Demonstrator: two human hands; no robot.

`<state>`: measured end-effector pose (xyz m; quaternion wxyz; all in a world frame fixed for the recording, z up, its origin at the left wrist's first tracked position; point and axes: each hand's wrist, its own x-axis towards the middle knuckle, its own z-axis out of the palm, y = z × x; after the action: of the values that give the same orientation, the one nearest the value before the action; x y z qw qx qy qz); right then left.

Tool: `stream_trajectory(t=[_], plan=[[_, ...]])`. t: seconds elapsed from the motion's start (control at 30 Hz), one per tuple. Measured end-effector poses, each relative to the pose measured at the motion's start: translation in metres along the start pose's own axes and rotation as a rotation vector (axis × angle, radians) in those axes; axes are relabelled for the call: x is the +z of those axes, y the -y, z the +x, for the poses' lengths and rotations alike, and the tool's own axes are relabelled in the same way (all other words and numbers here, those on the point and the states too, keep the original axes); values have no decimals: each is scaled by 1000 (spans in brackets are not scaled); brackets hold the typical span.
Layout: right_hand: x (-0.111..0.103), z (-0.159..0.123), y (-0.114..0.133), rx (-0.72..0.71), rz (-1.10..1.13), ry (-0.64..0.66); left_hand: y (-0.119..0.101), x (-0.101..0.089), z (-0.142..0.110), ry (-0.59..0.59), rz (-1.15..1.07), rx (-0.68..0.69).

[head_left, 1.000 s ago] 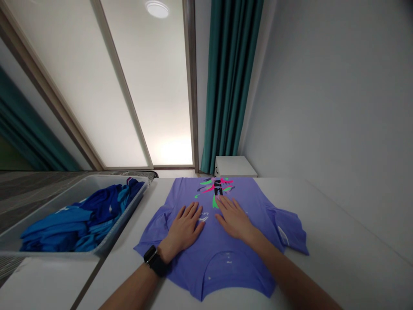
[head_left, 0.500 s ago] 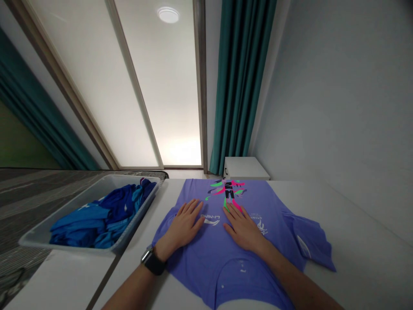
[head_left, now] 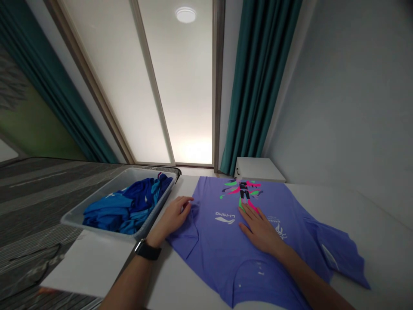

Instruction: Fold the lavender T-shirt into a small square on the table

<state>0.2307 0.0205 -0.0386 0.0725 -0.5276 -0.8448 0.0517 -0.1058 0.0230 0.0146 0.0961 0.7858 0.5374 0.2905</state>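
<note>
A purple T-shirt (head_left: 213, 245) lies spread flat on the white table, its collar toward me and its colourful print at the far end. My right hand (head_left: 260, 230) rests flat on the shirt's front, fingers stretched out just below the print. At the shirt's left edge, by the sleeve, is my left hand (head_left: 174, 217), with a black watch on its wrist. Its fingers are slightly bent and the thumb stands apart; nothing shows between them. Whether the fingertips touch the cloth I cannot tell.
To the left stands a translucent plastic bin (head_left: 72, 217) holding blue clothes (head_left: 119, 206). A small white cabinet (head_left: 258, 168) is beyond the far edge of the white table (head_left: 180, 284). The wall (head_left: 355, 107) runs along the right, with a teal curtain (head_left: 261, 86) behind.
My left hand has lifted off the shirt's front and moved left to its edge near the sleeve. My right hand stays flat on the shirt. The view has turned left.
</note>
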Motion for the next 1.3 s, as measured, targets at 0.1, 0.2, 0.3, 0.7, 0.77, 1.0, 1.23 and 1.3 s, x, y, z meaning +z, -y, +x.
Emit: stream_trajectory(t=[0.1, 0.2, 0.3, 0.7, 0.77, 1.0, 1.23, 1.3], plan=[[2, 0, -1, 6, -11, 2, -2, -2, 1, 16, -28, -7], [4, 1, -1, 21, -27, -4, -2, -7, 0, -5, -146, -74], [-2, 4, 7, -11, -11, -41, -1, -9, -1, -34, -285, -153], [-40, 54, 148, -490, 52, -11, 1, -9, 2, -341, -744, -299], [-34, 61, 165, -535, 28, -12, 0, -10, 2, -374, -761, -309], [-17, 66, 187, -524, -2, -20, 0, -10, 3, -397, -810, -311], [-8, 67, 188, -511, -3, -70, -1, -11, 3, -408, -822, -313], [-10, 68, 188, -496, 49, -100, 0, -11, 4, -412, -822, -311]])
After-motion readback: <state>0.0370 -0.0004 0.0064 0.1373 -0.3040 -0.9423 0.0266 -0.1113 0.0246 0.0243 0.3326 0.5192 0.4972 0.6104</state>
